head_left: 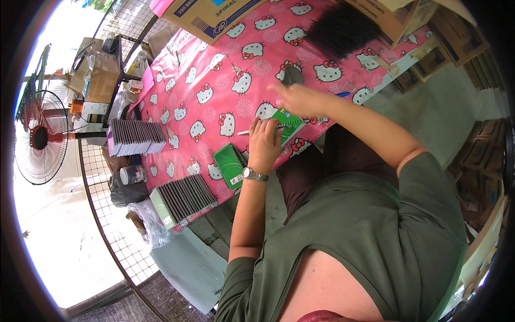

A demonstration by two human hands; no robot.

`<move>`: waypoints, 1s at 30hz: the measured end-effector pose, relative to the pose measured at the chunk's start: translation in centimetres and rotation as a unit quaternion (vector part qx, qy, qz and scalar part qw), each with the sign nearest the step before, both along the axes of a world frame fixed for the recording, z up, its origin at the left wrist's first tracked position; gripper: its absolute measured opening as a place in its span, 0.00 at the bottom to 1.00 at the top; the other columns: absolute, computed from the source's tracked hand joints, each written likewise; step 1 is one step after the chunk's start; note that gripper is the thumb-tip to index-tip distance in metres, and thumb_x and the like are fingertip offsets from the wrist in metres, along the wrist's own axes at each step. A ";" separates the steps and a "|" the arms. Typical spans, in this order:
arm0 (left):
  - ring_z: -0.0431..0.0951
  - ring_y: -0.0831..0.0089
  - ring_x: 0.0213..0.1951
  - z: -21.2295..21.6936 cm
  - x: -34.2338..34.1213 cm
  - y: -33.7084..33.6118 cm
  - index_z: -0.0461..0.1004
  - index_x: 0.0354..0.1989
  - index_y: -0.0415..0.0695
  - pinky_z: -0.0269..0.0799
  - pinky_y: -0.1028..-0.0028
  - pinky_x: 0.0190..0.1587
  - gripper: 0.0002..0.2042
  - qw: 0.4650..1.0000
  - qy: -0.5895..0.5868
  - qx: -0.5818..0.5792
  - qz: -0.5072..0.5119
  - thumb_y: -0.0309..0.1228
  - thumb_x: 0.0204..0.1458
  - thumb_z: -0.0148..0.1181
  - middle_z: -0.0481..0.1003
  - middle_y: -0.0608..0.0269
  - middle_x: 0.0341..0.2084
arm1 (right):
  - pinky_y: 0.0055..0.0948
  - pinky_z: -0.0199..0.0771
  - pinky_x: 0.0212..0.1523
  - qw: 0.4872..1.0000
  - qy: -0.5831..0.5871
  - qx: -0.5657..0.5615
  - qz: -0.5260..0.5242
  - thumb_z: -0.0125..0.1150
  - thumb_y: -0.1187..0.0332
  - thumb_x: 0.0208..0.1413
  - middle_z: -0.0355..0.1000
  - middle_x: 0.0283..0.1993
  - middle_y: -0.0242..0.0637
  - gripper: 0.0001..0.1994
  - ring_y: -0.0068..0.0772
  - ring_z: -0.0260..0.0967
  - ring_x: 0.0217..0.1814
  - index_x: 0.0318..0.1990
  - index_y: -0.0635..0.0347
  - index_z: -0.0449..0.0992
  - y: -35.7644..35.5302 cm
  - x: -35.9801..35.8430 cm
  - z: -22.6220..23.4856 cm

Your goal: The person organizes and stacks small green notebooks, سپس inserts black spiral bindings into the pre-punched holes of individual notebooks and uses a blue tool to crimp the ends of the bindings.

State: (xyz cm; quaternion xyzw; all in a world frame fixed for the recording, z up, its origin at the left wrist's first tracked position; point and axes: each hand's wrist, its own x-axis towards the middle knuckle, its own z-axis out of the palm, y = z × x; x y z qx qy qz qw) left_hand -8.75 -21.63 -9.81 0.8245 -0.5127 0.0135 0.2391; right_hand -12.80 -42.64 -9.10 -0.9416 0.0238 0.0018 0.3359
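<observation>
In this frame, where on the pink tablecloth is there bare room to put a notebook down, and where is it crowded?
Bare cloth lies on the pink tablecloth between the upper notebook stack, the cardboard box and the black coil pile. It is crowded at the near edge: the left hand presses a green notebook, the blurred right hand is above it, another green notebook and the lower stack adjoin.

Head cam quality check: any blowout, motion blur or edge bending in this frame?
Head view: the daylight area at the left behind the fan is blown out to white; the right hand is smeared by motion blur, while the left hand on the green notebook is sharp; fisheye bends the table edges and wire grid, and the rim goes dark.
</observation>
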 end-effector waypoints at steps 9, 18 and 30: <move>0.66 0.56 0.57 -0.8 -1.8 1.4 0.74 0.44 0.50 0.54 0.46 0.61 0.14 0.986 -0.077 0.030 0.144 0.36 0.48 0.67 0.72 0.62 0.47 | 0.36 0.65 0.58 0.904 0.086 0.377 0.185 0.67 0.63 0.45 0.71 0.51 0.41 0.19 0.37 0.66 0.59 0.47 0.54 0.79 -3.4 0.0 -1.1; 0.70 0.59 0.48 -0.4 -1.0 0.0 0.76 0.36 0.48 0.60 0.56 0.51 0.15 0.999 0.015 -0.026 0.037 0.36 0.41 0.71 0.73 0.64 0.38 | 0.29 0.63 0.58 0.842 0.121 0.492 0.187 0.66 0.63 0.41 0.67 0.59 0.36 0.23 0.30 0.64 0.58 0.49 0.57 0.79 -3.0 -3.7 0.3; 0.70 0.57 0.48 -0.5 -0.7 0.4 0.75 0.35 0.46 0.63 0.58 0.52 0.15 0.999 0.034 -0.037 0.019 0.33 0.38 0.72 0.73 0.62 0.37 | 0.27 0.66 0.52 0.838 0.197 0.484 0.157 0.67 0.63 0.47 0.72 0.41 0.31 0.24 0.24 0.67 0.44 0.54 0.60 0.76 -2.5 -3.7 0.2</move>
